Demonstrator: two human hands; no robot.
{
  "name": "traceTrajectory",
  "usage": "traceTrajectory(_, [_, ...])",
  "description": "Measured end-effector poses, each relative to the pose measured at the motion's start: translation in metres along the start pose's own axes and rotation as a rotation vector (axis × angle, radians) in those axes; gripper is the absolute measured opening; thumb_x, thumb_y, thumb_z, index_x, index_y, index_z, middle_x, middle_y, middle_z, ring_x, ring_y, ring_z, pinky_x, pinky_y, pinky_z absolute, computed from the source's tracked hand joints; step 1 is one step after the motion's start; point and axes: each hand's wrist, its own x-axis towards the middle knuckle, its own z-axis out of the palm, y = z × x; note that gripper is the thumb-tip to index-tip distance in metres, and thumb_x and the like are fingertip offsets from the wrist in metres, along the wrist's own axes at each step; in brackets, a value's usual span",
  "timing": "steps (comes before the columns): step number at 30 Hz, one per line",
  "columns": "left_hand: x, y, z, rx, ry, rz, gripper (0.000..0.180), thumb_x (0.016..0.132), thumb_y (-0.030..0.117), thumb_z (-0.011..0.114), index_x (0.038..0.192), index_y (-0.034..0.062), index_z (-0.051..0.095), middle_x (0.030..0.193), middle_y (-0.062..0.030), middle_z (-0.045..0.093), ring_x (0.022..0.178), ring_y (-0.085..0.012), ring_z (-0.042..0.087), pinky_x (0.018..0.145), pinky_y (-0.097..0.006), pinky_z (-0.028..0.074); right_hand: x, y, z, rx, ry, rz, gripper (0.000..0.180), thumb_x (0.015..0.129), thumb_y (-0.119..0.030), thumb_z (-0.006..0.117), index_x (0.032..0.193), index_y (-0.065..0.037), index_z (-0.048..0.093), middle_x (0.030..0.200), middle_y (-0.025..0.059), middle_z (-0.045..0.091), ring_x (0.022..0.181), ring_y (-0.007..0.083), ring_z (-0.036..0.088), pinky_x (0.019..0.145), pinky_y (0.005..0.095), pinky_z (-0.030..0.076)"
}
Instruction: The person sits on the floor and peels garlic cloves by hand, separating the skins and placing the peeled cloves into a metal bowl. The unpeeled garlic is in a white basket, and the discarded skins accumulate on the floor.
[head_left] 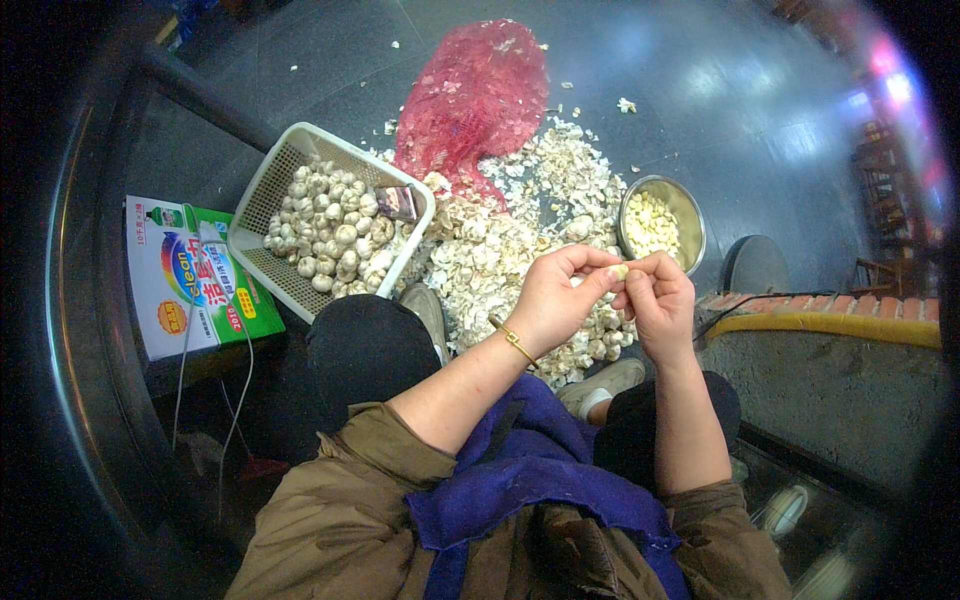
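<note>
A pale garlic clove [620,271] is pinched between the fingertips of my left hand [560,301] and my right hand [657,303], which meet above a heap of garlic skins. Both hands are closed, and the fingers partly cover the clove. Beyond my right hand, a round metal bowl [694,226] holds peeled garlic cloves [650,224]. To the left stands a white plastic basket [262,197] with many whole garlic bulbs [335,228] inside. Loose bulbs [600,345] lie on the floor just below my hands, among the skins.
Papery garlic skins [480,265] cover the floor between my feet. Behind them lies a red mesh bag [470,90]. A green and white box [165,290] with a cable stands left of the basket. On the right is a brick-edged ledge [820,305].
</note>
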Motion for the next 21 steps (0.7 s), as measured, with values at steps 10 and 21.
traceTrajectory(10, [0.0009, -0.0031, -0.0006, -0.024, -0.007, -0.002, 0.015, 0.092, 0.009, 0.067, 0.103, -0.0013, 0.068, 0.094, -0.0051, 0.07, 0.087, -0.0092, 0.063, 0.079, -0.025, 0.051, 0.0004, 0.0011, -0.0001, 0.002, 0.001, 0.008, 0.007, 0.096, -0.004, 0.057, 0.095, 0.003, 0.058, 0.082, 0.0079, 0.067, 0.066, 0.0081, 0.062, 0.06, 0.0199, 0.05])
traceTrajectory(21, [0.0004, -0.0034, -0.0006, -0.035, -0.015, -0.01, 0.015, 0.092, 0.01, 0.066, 0.104, -0.0007, 0.067, 0.095, -0.0048, 0.07, 0.086, -0.0089, 0.063, 0.077, -0.024, 0.051, -0.0003, -0.0025, 0.0022, 0.02, 0.034, 0.054, 0.005, 0.093, -0.001, 0.056, 0.092, 0.003, 0.059, 0.08, 0.0089, 0.067, 0.065, 0.0089, 0.063, 0.059, 0.0201, 0.049])
